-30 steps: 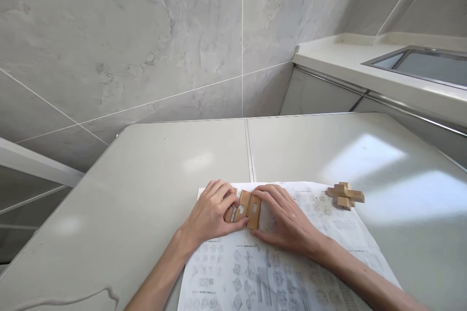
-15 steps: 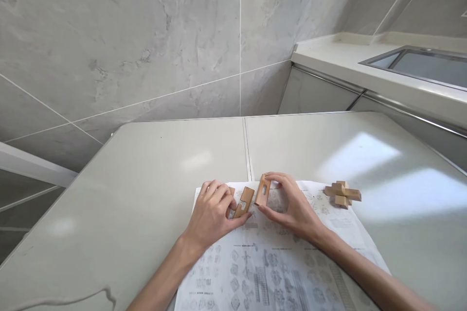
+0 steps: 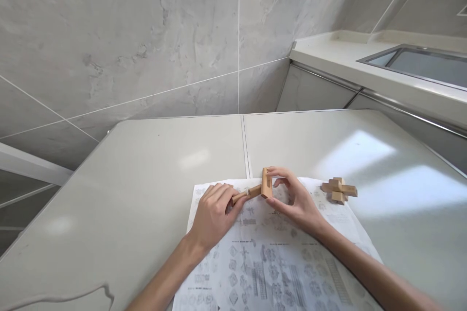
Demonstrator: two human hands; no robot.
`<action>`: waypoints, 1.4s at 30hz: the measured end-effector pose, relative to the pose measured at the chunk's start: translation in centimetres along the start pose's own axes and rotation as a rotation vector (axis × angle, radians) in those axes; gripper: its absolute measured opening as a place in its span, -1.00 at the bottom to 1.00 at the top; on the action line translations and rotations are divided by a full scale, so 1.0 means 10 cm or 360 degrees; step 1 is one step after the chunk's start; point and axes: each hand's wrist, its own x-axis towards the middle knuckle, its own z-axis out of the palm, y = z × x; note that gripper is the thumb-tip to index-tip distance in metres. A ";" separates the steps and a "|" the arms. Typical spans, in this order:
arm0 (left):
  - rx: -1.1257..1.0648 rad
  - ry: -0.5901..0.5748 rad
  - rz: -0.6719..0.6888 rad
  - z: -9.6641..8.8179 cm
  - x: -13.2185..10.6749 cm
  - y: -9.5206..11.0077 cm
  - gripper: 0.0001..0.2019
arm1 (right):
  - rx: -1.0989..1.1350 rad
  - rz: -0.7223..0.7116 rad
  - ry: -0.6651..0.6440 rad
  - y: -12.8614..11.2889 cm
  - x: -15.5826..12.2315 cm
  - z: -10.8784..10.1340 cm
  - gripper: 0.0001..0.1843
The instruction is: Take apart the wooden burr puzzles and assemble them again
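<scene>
Between the thumb and fingers of my left hand (image 3: 216,210) is a notched wooden puzzle piece (image 3: 254,191), pointing right. My right hand (image 3: 296,202) pinches a slotted wooden puzzle piece (image 3: 265,185) by its two ends, holding it upright. The tip of the notched piece meets the left side of the slotted one; whether it enters the slot cannot be made out. Behind my left fingers a bit of another wooden piece (image 3: 229,185) shows, mostly hidden. Under both hands lies a printed instruction sheet (image 3: 251,248) with small diagrams.
An interlocked cluster of wooden puzzle pieces (image 3: 338,190) rests at the sheet's right edge. The pale table (image 3: 146,180) has a seam running down its middle. A cord (image 3: 65,296) lies at the lower left. A counter with a sink (image 3: 419,60) stands beyond on the right.
The gap between the two held pieces has closed. My left hand has turned the notched piece to point right, and my right hand has turned the slotted piece more upright.
</scene>
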 end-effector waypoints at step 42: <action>-0.1696 -0.0682 -0.0862 -0.10 0.03 0.08 -0.55 | 0.0832 0.0283 -0.0428 0.00 0.01 -0.06 -0.25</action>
